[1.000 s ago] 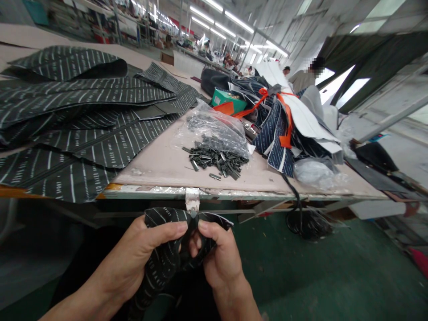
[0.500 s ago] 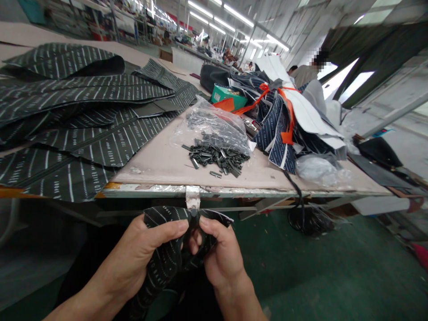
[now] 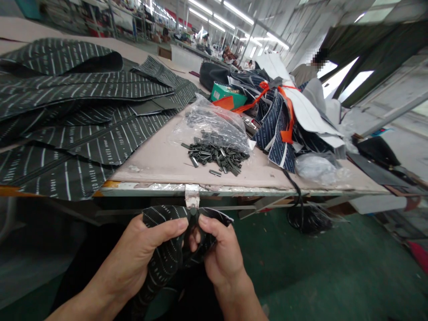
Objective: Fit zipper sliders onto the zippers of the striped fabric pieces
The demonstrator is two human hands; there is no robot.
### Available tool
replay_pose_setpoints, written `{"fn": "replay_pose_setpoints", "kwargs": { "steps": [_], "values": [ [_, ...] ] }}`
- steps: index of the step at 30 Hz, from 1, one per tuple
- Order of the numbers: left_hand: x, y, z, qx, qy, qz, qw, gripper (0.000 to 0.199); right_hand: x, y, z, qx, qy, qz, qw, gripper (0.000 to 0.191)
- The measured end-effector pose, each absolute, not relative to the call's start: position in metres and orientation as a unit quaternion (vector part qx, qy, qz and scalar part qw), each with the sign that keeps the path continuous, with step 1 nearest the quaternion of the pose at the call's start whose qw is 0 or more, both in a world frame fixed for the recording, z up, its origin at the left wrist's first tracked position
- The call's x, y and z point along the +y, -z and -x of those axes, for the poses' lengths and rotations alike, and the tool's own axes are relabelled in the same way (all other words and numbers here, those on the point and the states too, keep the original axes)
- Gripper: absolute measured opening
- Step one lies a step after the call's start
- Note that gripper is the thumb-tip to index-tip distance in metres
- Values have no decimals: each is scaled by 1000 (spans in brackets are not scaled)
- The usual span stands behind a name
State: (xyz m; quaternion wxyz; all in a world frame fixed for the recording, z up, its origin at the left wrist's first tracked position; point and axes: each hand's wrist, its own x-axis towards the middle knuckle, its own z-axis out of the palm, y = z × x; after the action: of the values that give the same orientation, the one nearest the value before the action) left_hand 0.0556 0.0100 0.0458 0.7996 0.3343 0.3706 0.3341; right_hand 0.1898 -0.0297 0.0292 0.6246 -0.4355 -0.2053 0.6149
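Both hands grip one dark fabric piece (image 3: 165,261) with white printed lines and lettering, just below the table's front edge. My left hand (image 3: 143,245) pinches its left side, thumb pointing inward. On the other side, my right hand (image 3: 222,249) pinches it, with the thumb close to the left one. Between the thumbs, a small dark part (image 3: 193,213) shows at the lower end of a pale metal tab (image 3: 192,196) fixed to the table edge; whether they are joined I cannot tell. Some fingers are hidden behind the fabric.
On the table (image 3: 154,162) lies a heap of small dark metal pieces (image 3: 219,156) by a clear plastic bag (image 3: 214,118). Printed dark panels (image 3: 83,111) are stacked left. A green box (image 3: 227,94) and navy striped pieces (image 3: 276,129) with orange strips are at right. Another person (image 3: 306,73) is beyond.
The table and the things on it sit slightly higher in view. Both hands keep their hold on the fabric, almost unmoved.
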Motion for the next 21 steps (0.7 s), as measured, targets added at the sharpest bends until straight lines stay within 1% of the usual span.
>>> {"fn": "replay_pose_setpoints", "kwargs": {
  "steps": [4,10,15,17,19,21],
  "values": [
    [10,-46,-56,370,-333,-337,799,22,-30,-30,-188,-202,-615,432,628,35],
    [12,-48,-57,405,-334,-310,792,16,-26,-34,-184,-190,-599,430,648,34],
    [22,-45,-63,400,-356,-312,785,22,-23,-27,-182,-206,-577,425,666,34],
    [24,-43,-63,408,-359,-304,783,21,-26,-23,-187,-231,-565,433,663,30],
    [22,-41,-58,417,-346,-305,783,22,-33,-20,-195,-274,-546,455,648,22],
    [15,-36,-48,435,-322,-334,772,26,-44,-19,-205,-326,-522,481,625,23]
  ]
}}
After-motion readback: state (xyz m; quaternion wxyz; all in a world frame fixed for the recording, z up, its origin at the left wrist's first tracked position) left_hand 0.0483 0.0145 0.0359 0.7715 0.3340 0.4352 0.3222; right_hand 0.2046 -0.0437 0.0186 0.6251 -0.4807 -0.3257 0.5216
